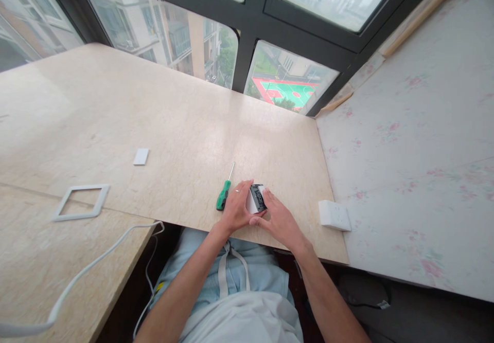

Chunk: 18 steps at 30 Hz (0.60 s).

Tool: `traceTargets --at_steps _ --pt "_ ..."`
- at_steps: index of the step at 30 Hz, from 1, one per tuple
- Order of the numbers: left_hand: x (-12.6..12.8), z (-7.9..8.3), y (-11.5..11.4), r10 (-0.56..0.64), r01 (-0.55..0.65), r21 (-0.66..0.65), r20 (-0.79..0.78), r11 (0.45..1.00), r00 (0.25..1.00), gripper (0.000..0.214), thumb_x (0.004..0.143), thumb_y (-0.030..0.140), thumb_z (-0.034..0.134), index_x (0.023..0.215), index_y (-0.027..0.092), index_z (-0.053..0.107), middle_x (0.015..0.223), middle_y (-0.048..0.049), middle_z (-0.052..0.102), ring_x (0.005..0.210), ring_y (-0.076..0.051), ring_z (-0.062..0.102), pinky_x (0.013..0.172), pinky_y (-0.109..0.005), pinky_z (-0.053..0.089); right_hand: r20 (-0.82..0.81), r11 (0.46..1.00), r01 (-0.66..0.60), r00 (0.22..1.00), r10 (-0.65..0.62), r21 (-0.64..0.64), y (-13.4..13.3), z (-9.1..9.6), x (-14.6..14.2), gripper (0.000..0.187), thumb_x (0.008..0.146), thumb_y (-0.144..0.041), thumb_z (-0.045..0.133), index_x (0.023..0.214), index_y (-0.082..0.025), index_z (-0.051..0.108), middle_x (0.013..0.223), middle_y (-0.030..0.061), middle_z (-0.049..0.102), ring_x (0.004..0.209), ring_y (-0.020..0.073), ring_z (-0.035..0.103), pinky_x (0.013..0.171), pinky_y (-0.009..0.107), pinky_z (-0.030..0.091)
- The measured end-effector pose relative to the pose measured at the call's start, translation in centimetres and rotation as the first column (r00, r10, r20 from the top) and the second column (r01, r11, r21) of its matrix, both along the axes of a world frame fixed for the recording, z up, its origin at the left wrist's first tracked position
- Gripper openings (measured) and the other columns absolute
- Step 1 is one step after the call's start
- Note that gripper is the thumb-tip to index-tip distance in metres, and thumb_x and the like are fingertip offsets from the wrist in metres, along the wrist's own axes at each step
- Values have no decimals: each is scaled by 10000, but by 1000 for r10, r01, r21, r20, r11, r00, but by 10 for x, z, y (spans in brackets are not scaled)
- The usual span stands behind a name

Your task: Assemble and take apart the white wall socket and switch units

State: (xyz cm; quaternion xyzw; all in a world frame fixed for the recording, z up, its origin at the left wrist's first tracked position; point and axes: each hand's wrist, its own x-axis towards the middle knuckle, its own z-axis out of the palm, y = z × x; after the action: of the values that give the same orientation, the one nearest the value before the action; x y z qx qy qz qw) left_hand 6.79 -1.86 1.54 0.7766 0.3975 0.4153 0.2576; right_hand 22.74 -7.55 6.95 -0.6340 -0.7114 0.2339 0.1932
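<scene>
Between my two hands is a small wall switch module (258,198), with a black mechanism and white plate parts showing. My left hand (236,206) is closed around its left side, thumb along the lower edge. From the right, my right hand (281,219) grips the other side with its fingertips and thumb. Part of the module is hidden by the fingers. Just left of my left hand lies a screwdriver (223,195) with a green and black handle, its metal shaft pointing toward the window.
A white square plate (141,157) and a white rectangular frame (82,202) lie on the stone counter (185,127) to the left. A white cable (104,255) crosses the lower left. At right, a white socket box (334,215) sits against the flowered wall (409,178).
</scene>
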Motion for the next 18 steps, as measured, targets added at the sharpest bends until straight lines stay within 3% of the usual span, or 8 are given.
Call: traceTargets --at_steps 5,12,18 --pt "-4 0 -3 26 -27 -21 -35 999 999 861 723 514 755 1412 158 381 1344 -183 558 1306 -362 501 1061 -526 441 -39 1000 -10 999 10 -12 -2 -5 -1 939 774 -585 693 1531 -190 301 1567 178 319 1454 320 296 1172 522 300" --pt "-7 -6 -7 21 -21 -2 -46 1000 999 926 731 550 743 1454 159 318 1399 -207 520 1333 -363 479 1104 -549 393 -234 999 -23 972 13 -41 -2 -7 12 691 896 -502 588 1497 -242 368 1563 98 341 1451 264 312 1188 501 270" --pt "-7 -7 -9 5 -4 10 -83 1000 996 900 773 522 722 1473 167 283 1449 -213 472 1367 -352 445 1121 -563 376 -306 999 1 952 15 52 0 -25 29 607 901 -445 605 1458 -278 431 1546 69 382 1434 249 357 1182 504 283"
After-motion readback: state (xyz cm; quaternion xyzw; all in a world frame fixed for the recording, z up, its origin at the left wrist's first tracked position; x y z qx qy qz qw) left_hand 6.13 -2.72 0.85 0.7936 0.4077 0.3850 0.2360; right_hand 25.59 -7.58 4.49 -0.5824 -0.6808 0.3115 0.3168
